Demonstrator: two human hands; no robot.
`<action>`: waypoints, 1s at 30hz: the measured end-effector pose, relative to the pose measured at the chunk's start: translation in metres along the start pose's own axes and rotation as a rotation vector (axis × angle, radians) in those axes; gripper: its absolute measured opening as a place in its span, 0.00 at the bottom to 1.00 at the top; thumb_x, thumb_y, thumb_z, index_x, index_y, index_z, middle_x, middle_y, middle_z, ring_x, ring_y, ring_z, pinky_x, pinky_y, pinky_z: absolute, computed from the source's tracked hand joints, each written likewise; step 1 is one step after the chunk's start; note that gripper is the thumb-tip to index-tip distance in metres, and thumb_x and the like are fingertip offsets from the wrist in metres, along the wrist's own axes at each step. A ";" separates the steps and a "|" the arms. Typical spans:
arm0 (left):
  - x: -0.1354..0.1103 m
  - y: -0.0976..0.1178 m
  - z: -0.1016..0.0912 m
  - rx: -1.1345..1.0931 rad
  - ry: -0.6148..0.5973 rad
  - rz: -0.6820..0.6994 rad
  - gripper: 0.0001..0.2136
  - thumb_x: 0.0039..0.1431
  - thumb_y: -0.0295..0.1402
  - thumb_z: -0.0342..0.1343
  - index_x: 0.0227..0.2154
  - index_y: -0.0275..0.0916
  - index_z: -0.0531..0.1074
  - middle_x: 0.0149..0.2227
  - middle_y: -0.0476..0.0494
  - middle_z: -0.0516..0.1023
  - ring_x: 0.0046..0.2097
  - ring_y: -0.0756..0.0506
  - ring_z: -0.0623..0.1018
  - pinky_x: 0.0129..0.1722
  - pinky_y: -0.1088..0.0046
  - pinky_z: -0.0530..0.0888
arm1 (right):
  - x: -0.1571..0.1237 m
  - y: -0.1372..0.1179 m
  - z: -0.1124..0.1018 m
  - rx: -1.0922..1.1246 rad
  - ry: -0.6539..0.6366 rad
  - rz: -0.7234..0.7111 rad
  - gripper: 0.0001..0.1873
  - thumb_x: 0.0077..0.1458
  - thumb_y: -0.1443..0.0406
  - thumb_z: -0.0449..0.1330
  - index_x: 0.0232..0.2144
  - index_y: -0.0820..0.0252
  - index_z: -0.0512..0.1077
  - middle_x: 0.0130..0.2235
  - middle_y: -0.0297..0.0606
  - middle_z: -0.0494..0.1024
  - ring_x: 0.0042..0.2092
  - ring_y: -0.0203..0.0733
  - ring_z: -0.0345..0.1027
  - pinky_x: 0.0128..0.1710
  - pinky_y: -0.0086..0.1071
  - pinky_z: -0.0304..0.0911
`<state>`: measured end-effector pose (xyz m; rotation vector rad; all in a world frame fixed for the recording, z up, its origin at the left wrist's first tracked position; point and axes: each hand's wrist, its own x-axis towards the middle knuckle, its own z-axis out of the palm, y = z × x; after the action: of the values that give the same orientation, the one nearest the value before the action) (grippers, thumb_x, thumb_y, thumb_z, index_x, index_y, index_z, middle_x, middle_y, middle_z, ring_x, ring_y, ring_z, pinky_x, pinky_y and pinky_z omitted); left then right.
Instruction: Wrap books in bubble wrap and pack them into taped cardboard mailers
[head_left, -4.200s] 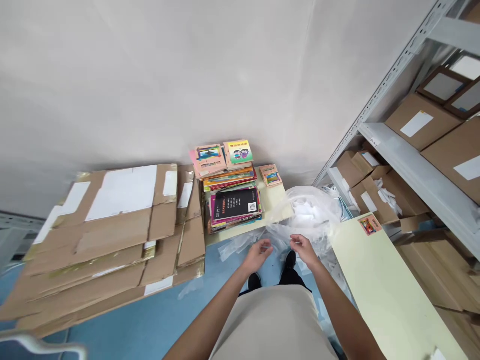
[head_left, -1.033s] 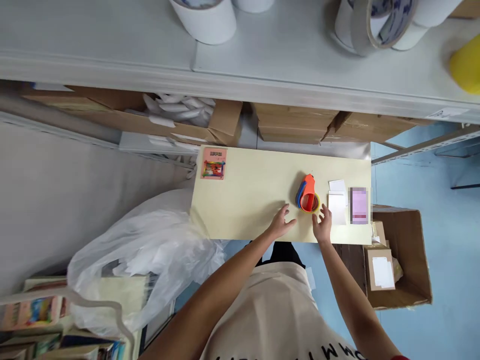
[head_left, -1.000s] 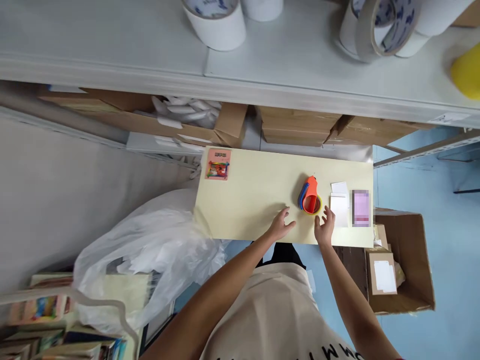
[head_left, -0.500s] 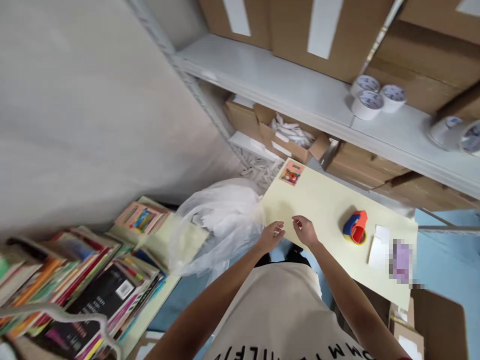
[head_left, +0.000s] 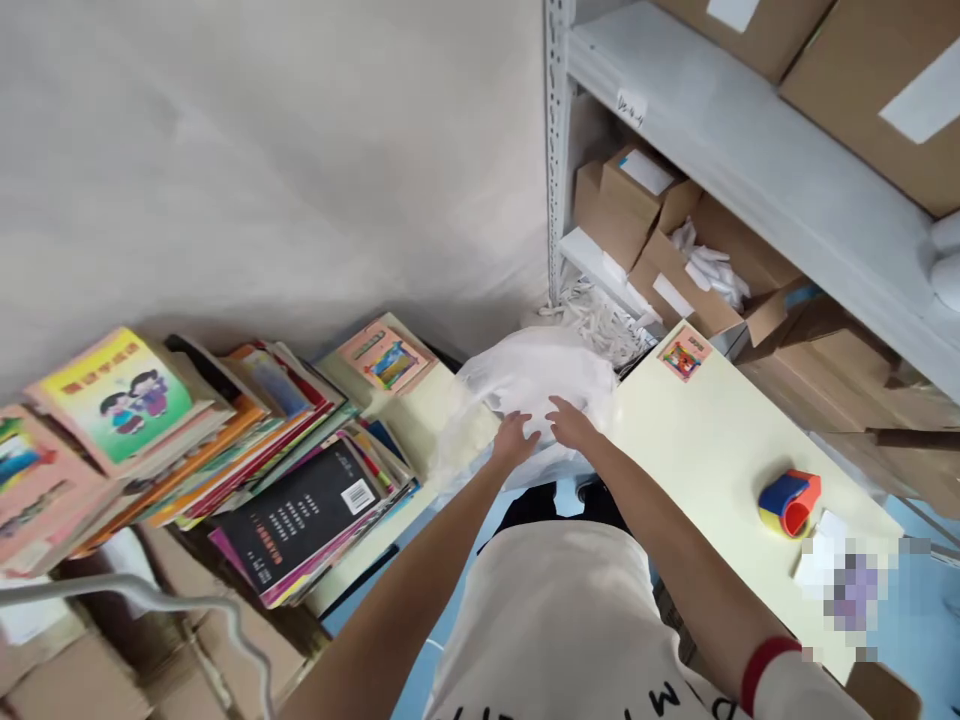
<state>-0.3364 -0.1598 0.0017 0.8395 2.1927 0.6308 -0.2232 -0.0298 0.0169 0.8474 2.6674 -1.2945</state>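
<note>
Hands are resting unclenched, left hand [head_left: 514,440] beside right hand [head_left: 571,424], between stacked books [head_left: 300,490] and pale surface [head_left: 705,440], on a plastic bag [head_left: 525,375] (crumpled, translucent white).

The plastic bag [head_left: 525,375] lay under my left hand [head_left: 512,440] and right hand [head_left: 571,425]; books [head_left: 300,500] lay left of them, the table [head_left: 712,440] right.

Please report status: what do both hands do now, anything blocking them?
Left hand and right hand open, touching the white plastic bag. Bag sits between book stack and table. Nothing blocks.
</note>
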 end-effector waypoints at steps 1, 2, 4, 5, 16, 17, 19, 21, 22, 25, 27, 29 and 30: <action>0.000 -0.003 0.002 -0.015 -0.025 -0.021 0.19 0.51 0.36 0.59 0.47 0.38 0.71 0.58 0.31 0.69 0.63 0.33 0.64 0.61 0.54 0.62 | 0.007 0.001 0.003 0.015 0.001 0.015 0.07 0.47 0.72 0.63 0.30 0.58 0.77 0.54 0.44 0.75 0.60 0.51 0.63 0.60 0.46 0.58; 0.000 -0.005 0.003 -0.033 -0.047 -0.036 0.19 0.51 0.37 0.59 0.47 0.38 0.71 0.60 0.31 0.68 0.64 0.32 0.63 0.61 0.54 0.61 | 0.012 0.003 0.005 0.030 0.005 0.033 0.04 0.47 0.72 0.63 0.28 0.59 0.76 0.52 0.45 0.76 0.59 0.51 0.63 0.60 0.47 0.57; -0.002 -0.007 0.006 -0.071 -0.081 -0.052 0.20 0.51 0.37 0.60 0.48 0.39 0.71 0.61 0.31 0.66 0.66 0.32 0.60 0.62 0.54 0.60 | 0.017 0.003 0.007 0.071 0.016 0.066 0.03 0.47 0.71 0.64 0.25 0.59 0.75 0.46 0.45 0.79 0.55 0.50 0.67 0.60 0.48 0.56; -0.004 -0.007 0.006 -0.090 -0.088 -0.053 0.21 0.51 0.37 0.60 0.49 0.39 0.70 0.62 0.31 0.66 0.66 0.32 0.59 0.63 0.54 0.59 | 0.017 0.002 0.005 0.091 0.018 0.073 0.03 0.47 0.71 0.63 0.25 0.59 0.75 0.44 0.44 0.80 0.52 0.49 0.69 0.59 0.48 0.57; -0.025 0.037 -0.066 -0.453 -0.037 0.066 0.14 0.48 0.43 0.60 0.35 0.40 0.72 0.33 0.44 0.79 0.37 0.41 0.78 0.37 0.66 0.75 | -0.044 -0.045 -0.055 0.566 0.504 0.196 0.18 0.47 0.61 0.60 0.43 0.56 0.70 0.36 0.35 0.74 0.38 0.40 0.69 0.40 0.35 0.68; -0.027 0.043 -0.075 -0.513 -0.040 0.093 0.13 0.47 0.44 0.60 0.32 0.40 0.72 0.30 0.46 0.79 0.34 0.43 0.78 0.35 0.68 0.74 | -0.053 -0.046 -0.063 0.628 0.519 0.205 0.21 0.46 0.61 0.61 0.45 0.56 0.69 0.38 0.35 0.74 0.39 0.40 0.70 0.41 0.35 0.68; -0.031 0.058 -0.091 -0.606 -0.035 0.140 0.13 0.45 0.45 0.60 0.27 0.40 0.71 0.25 0.49 0.77 0.29 0.46 0.76 0.30 0.72 0.73 | -0.072 -0.047 -0.078 0.761 0.465 0.203 0.27 0.42 0.59 0.65 0.47 0.54 0.69 0.42 0.37 0.75 0.40 0.41 0.71 0.42 0.36 0.69; -0.033 0.075 -0.104 -0.628 -0.056 0.171 0.14 0.43 0.45 0.62 0.25 0.40 0.70 0.19 0.52 0.73 0.23 0.49 0.73 0.25 0.75 0.70 | -0.091 -0.045 -0.090 0.886 0.329 0.188 0.31 0.39 0.57 0.69 0.48 0.54 0.70 0.43 0.38 0.77 0.40 0.43 0.73 0.42 0.39 0.70; -0.033 0.085 -0.109 -0.618 -0.073 0.177 0.14 0.42 0.44 0.63 0.24 0.40 0.70 0.16 0.54 0.70 0.20 0.50 0.70 0.22 0.76 0.67 | -0.100 -0.043 -0.095 0.927 0.290 0.185 0.32 0.38 0.56 0.70 0.48 0.55 0.70 0.41 0.38 0.78 0.40 0.45 0.73 0.41 0.40 0.71; -0.031 0.117 -0.117 -0.578 -0.095 0.192 0.15 0.41 0.45 0.64 0.20 0.40 0.68 0.12 0.58 0.63 0.16 0.53 0.63 0.16 0.78 0.60 | -0.125 -0.037 -0.107 0.863 0.472 0.251 0.30 0.38 0.51 0.70 0.43 0.58 0.72 0.35 0.39 0.78 0.37 0.47 0.73 0.38 0.44 0.71; -0.031 0.140 -0.115 -0.582 -0.091 0.225 0.16 0.41 0.46 0.64 0.18 0.40 0.67 0.12 0.58 0.61 0.16 0.54 0.61 0.16 0.79 0.59 | -0.142 -0.037 -0.112 0.633 0.758 0.328 0.31 0.38 0.50 0.69 0.44 0.58 0.72 0.39 0.42 0.77 0.41 0.51 0.72 0.42 0.48 0.70; -0.036 0.165 -0.107 -0.590 -0.102 0.281 0.17 0.41 0.46 0.64 0.18 0.39 0.67 0.13 0.57 0.62 0.17 0.54 0.61 0.17 0.79 0.59 | -0.157 -0.045 -0.114 0.374 0.949 0.333 0.34 0.39 0.51 0.70 0.48 0.58 0.71 0.47 0.48 0.74 0.51 0.56 0.68 0.52 0.54 0.64; -0.040 0.178 -0.101 -0.589 -0.113 0.313 0.17 0.42 0.46 0.63 0.19 0.39 0.67 0.14 0.57 0.63 0.18 0.54 0.62 0.18 0.79 0.60 | -0.164 -0.052 -0.114 0.286 0.978 0.289 0.36 0.39 0.51 0.70 0.50 0.57 0.70 0.52 0.49 0.72 0.55 0.57 0.64 0.56 0.55 0.60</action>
<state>-0.3221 -0.0875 0.1972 0.8687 1.6419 1.2697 -0.0896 -0.0452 0.1733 2.3064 2.7574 -1.4427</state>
